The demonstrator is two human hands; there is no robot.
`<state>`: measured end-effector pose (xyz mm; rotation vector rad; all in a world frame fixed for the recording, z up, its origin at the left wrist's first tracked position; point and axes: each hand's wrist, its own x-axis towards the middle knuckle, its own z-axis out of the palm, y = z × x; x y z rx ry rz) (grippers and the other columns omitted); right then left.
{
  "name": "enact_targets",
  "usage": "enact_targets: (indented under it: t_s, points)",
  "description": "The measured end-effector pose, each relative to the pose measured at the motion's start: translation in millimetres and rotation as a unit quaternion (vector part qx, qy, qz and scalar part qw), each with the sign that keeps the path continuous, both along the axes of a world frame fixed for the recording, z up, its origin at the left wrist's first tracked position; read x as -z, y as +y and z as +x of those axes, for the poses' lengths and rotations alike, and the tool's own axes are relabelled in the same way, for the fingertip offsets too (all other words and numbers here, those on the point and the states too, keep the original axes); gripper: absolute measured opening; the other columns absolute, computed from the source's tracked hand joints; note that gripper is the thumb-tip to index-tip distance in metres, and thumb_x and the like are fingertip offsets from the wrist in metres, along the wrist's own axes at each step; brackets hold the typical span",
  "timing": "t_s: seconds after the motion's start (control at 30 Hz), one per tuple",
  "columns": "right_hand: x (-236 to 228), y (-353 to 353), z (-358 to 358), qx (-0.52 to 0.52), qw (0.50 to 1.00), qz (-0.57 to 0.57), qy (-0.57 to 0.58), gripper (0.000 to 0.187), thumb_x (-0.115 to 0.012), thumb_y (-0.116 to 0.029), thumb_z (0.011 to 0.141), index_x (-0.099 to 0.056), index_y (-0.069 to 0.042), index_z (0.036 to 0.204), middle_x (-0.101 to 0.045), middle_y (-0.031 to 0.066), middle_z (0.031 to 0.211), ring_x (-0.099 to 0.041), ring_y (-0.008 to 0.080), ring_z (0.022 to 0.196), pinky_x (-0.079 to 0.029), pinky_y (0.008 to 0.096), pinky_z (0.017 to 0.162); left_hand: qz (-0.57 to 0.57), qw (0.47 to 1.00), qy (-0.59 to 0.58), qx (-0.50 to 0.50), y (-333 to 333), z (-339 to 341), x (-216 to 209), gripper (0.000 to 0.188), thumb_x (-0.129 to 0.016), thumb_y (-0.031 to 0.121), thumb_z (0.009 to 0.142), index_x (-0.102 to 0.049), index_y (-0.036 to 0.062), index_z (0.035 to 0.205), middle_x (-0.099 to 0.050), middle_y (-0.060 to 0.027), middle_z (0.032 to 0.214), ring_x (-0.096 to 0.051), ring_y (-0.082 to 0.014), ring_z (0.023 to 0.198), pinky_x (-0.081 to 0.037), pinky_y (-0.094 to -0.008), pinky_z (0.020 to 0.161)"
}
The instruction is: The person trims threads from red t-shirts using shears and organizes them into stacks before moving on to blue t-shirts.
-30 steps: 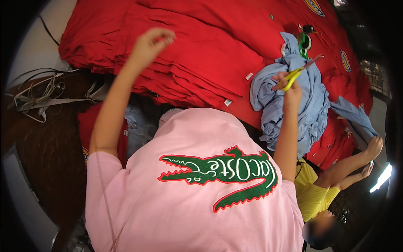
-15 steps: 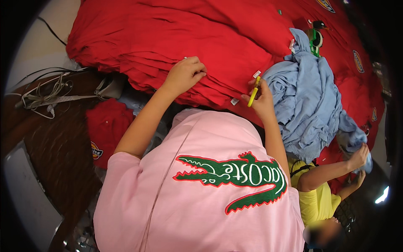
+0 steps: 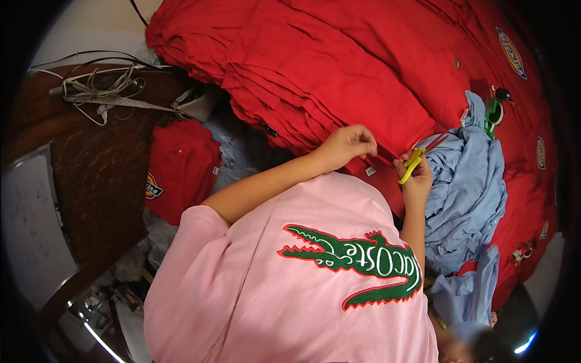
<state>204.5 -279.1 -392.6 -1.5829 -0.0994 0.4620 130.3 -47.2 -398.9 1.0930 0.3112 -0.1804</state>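
My right hand point(image 3: 419, 180) is closed around small scissors point(image 3: 412, 166) with yellow handles, their blades pointing up and to the right. Just left of it, my left hand point(image 3: 351, 147) has its thumb and fingers pinched together over the red cloth's near edge. Anything between those fingertips is too small to make out. A thick stack of red garments point(image 3: 321, 66) spreads in front of me. A small white label point(image 3: 371, 171) shows below my left fingertips. Right beside my right hand lies a heap of light blue cloth point(image 3: 463, 202).
A green-and-black tool point(image 3: 495, 115) lies on the red cloth beyond the blue heap. At left, a folded red garment point(image 3: 181, 166) rests on plastic bags, near tangled white cables point(image 3: 109, 91) on a brown surface. Another person point(image 3: 457, 345) is partly visible at lower right.
The view has shifted. My left hand has come over toward my right, and the scissors now point up-right with their blades showing. The person at right has let part of the blue cloth hang lower.
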Motion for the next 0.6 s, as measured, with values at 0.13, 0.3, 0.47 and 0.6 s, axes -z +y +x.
enact_targets:
  t_s: [0.13, 0.3, 0.47, 0.6]
  points:
    - [-19.4, 0.6, -0.9, -0.023, 0.999, -0.046, -0.008, 0.028, -0.079, 0.006, 0.087, -0.064, -0.003, 0.11, -0.067, -0.0004, 0.099, -0.064, 0.0081, 0.092, -0.055, 0.0243, 0.083, 0.071, 0.989, 0.014, -0.132, 11.2, 17.4, -2.5, 0.013, -0.069, 0.005, 0.1, -0.069, 0.0037, 0.113, -0.068, -0.0006, 0.099, -0.064, -0.0066, 0.096, -0.051, -0.0225, 0.085]
    - [-31.9, 3.8, 7.0, -0.097, 0.976, -0.172, 0.089, 0.03, -0.075, -0.002, 0.093, -0.068, 0.006, 0.122, -0.075, 0.0034, 0.091, -0.066, 0.0071, 0.076, -0.053, 0.022, 0.072, 0.261, 0.933, -0.081, -0.233, 35.7, 45.8, 8.0, 0.022, -0.077, -0.003, 0.091, -0.069, 0.0073, 0.109, -0.053, 0.0104, 0.081, -0.038, 0.0029, 0.062, -0.031, -0.0174, 0.054]
    - [-24.0, 14.6, 13.0, -0.101, 0.975, -0.197, -0.031, 0.022, -0.077, -0.008, 0.091, -0.073, 0.004, 0.109, -0.076, 0.0056, 0.088, -0.067, 0.0084, 0.076, -0.05, 0.0255, 0.068, 0.264, 0.929, -0.097, -0.242, 58.5, 58.1, 30.6, 0.028, -0.073, -0.006, 0.092, -0.073, 0.0023, 0.119, -0.051, 0.0045, 0.088, -0.05, -0.0056, 0.078, -0.047, -0.0177, 0.073]
    - [-27.6, 23.7, 25.9, -0.143, 0.908, -0.342, -0.196, 0.034, -0.089, -0.024, 0.081, -0.072, 0.0, 0.098, -0.065, 0.0087, 0.072, -0.059, 0.0142, 0.065, -0.044, 0.0331, 0.061, 0.286, 0.921, -0.118, -0.237, 53.7, 59.1, 14.0, 0.043, -0.075, -0.008, 0.087, -0.073, 0.0033, 0.129, -0.056, 0.0001, 0.102, -0.053, -0.0054, 0.079, -0.049, -0.0183, 0.07]
